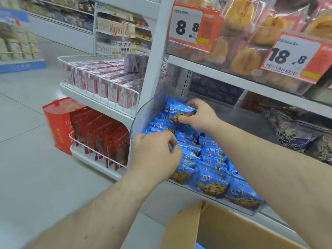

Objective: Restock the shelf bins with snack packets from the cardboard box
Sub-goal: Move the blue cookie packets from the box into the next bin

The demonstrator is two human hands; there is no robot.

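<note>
Pinching 1 blue cookie packet between thumb and curled fingers, my right hand holds it upright at the back of the clear bin, just above the packed rows. My left hand sits nearer the front left corner of that bin, fingers curled down among the blue packets; I can see the fingertips buried in the wrappers, but I cannot tell whether they grip one or only press on them. Both bare forearms reach in from the bottom of the frame, the right one crossing over the bin's right side.

The bin is nearly full of the same blue wrappers, standing in rows at the back and lying flat against the clear front wall. Below it, at the bottom edge, I see the open cardboard box, 1 flap raised, with a sliver of blue showing inside.

Above the bin, a white shelf carries bagged golden pastries behind 2 orange price tags, reading 8.8 and 18.8. To the right lie dark purple packs. To the left, wire racks hold pink boxes on top and red pouches below, with a red bag standing on the tiled floor beside them.
</note>
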